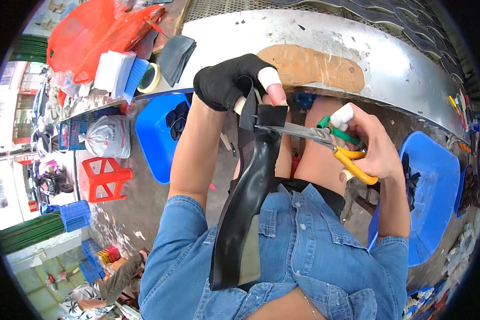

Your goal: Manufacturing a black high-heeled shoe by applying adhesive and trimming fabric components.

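A long strip of shiny black leather-like material [250, 186], with a greyish-green patch along its lower part, hangs down in front of my denim shirt. My left hand [221, 80], in a black fingerless glove with white tape on a finger, is closed on the strip's folded upper end. In my right hand [378, 141] are scissors [306, 132] with yellow and green handles. Their blades reach left to the strip just below my left fingertips and overlap it; whether they cut through it cannot be seen. White wrapping covers some right fingers.
Ahead runs a metal-topped bench [224, 40] with a brown patch [314, 66]. On its left lie a red plastic bag [88, 37], white cards [112, 72] and a tape roll [149, 78]. Blue bins [154, 133] flank my legs. A red stool [105, 178] stands left; another person [112, 288] is lower left.
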Motion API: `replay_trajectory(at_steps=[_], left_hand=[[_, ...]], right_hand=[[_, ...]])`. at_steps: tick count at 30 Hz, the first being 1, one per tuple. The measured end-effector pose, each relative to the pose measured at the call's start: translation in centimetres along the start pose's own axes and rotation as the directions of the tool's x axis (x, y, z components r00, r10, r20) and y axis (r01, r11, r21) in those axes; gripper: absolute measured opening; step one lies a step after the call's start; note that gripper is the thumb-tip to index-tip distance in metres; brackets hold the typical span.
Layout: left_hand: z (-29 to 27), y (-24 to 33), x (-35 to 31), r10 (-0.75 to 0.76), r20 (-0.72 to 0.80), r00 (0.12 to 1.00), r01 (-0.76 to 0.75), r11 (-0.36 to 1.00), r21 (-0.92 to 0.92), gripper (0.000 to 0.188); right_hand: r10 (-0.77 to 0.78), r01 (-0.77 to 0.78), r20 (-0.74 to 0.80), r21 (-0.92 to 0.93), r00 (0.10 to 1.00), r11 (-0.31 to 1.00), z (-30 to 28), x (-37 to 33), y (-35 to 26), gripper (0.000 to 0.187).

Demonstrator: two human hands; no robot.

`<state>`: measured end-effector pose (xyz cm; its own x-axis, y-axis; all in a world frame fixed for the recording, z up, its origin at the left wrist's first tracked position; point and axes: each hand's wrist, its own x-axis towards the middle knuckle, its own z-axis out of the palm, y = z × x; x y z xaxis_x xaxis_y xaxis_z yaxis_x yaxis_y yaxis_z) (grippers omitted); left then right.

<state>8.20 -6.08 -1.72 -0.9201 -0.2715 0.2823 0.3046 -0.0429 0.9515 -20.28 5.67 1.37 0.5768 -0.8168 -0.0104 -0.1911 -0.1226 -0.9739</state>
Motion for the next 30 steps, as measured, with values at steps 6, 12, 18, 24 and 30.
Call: replay_trajectory(at_steps=[6, 12, 18, 24, 30], left_hand=[[0.6, 0.6, 0.4, -0.066, -0.008, 0.998, 0.066, 0.997, -0.049, 0.059], [3.4, 3.9, -0.3, -0.177, -0.276, 0.945, 0.168, 0.984, -0.058, 0.066], [1.0, 3.2, -2.4, -0.094, -0.421, 0.902, 0.178, 0.97, 0.166, 0.053], [4.8, 5.0, 0.9, -0.153, -0.557, 0.817, 0.333, 0.912, 0.239, 0.041], [7.7, 2.4, 1.4, -0.055, -0.821, 0.568, 0.342, 0.923, 0.174, 0.049]], right_hand=[[-0.025, 0.023, -0.043, -0.033, 0.999, 0.999, -0.1, -0.3, 1.1, 0.044], [-0.072, 0.077, -0.191, 0.018, 0.979, 0.997, -0.9, -1.1, 4.6, 0.051], [0.099, -0.362, -0.676, -0.259, 0.73, 0.896, -9.3, -1.7, 8.7, 0.027], [-0.346, -0.498, -0.632, -0.767, 0.693, 0.404, -11.1, -0.6, 9.9, 0.022], [-0.22, 0.08, -0.359, -0.365, 0.907, 0.927, -2.6, -0.8, -4.3, 0.02]])
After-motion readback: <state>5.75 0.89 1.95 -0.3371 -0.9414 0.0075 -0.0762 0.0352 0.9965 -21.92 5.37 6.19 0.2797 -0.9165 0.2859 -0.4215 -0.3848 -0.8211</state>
